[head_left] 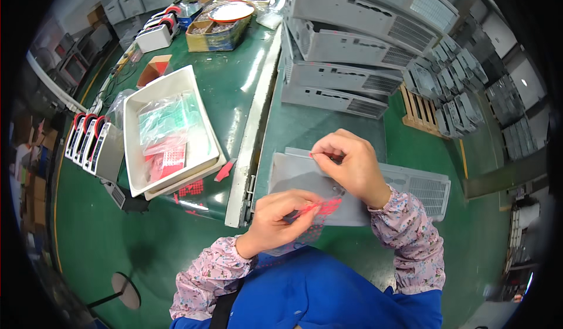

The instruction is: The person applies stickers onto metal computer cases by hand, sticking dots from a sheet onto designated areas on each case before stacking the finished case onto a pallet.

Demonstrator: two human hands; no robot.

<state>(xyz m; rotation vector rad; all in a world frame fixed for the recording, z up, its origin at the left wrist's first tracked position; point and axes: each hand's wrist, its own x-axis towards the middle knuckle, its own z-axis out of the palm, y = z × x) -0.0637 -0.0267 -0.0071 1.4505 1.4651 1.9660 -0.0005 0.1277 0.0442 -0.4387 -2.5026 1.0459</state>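
A thin red sheet of small stickers (pixel 328 207), with a clear perforated part hanging below it, is pinched between the thumb and fingers of my left hand (pixel 278 219). My right hand (pixel 352 168) is farther forward and closed in a pinch. A tiny red bit, apparently a sticker, shows at its fingertips, over the far edge of a grey metal panel (pixel 402 180). The panel lies flat beneath both hands, with a slotted grille (pixel 427 195) at its right end. My hands and the sheet hide part of its middle and near edge.
Grey metal housings (pixel 340 74) are stacked beyond the panel. At left, a white tray (pixel 134 168) holds bagged green and red sheets. Red scraps (pixel 224 170) lie on the green table. White devices (pixel 105 147) stand beside the tray; a pallet (pixel 417 112) is at right.
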